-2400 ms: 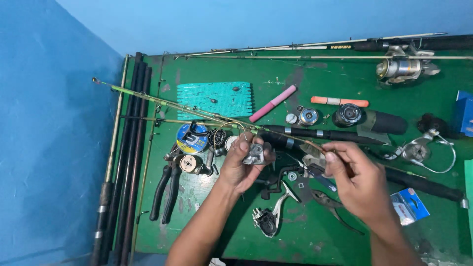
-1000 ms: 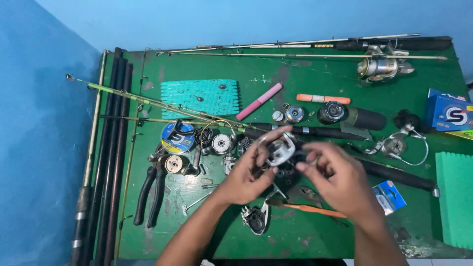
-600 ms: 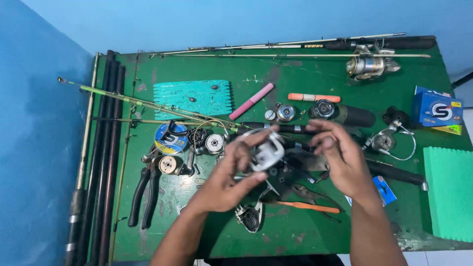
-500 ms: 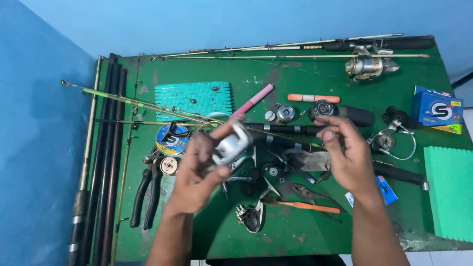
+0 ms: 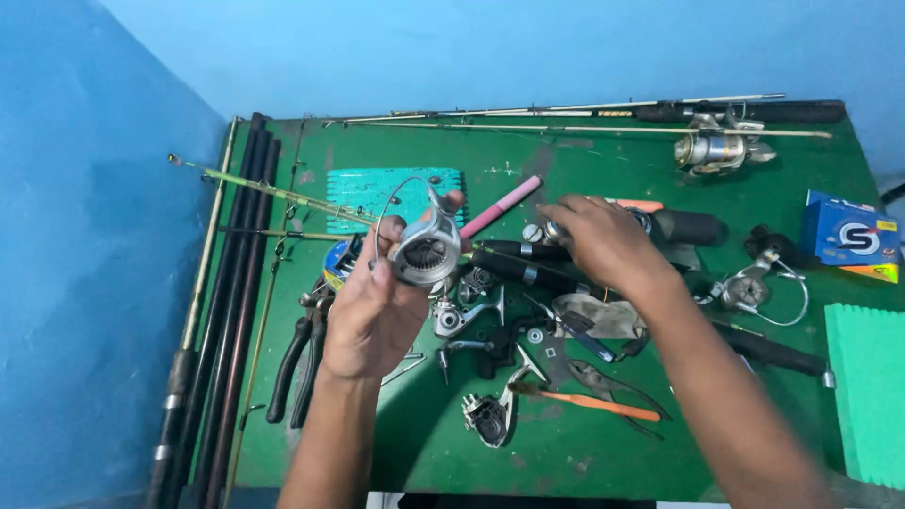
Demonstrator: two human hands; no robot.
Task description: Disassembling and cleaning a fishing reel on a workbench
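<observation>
Our left hand [image 5: 372,302] is raised in the left middle of the scene, palm turned towards us, wrist bent back a little. Its thumb and fingers [image 5: 451,203] curl upward and close around a part gripped at the fingertips. The left forearm rises from the near edge, almost straight up the frame.

Our right hand [image 5: 603,240] reaches farther away and to the right of the left, palm down, fingers bent and pointing left, tips low. We cannot tell whether it grips anything. The right forearm runs in slantwise from the near right corner.
</observation>
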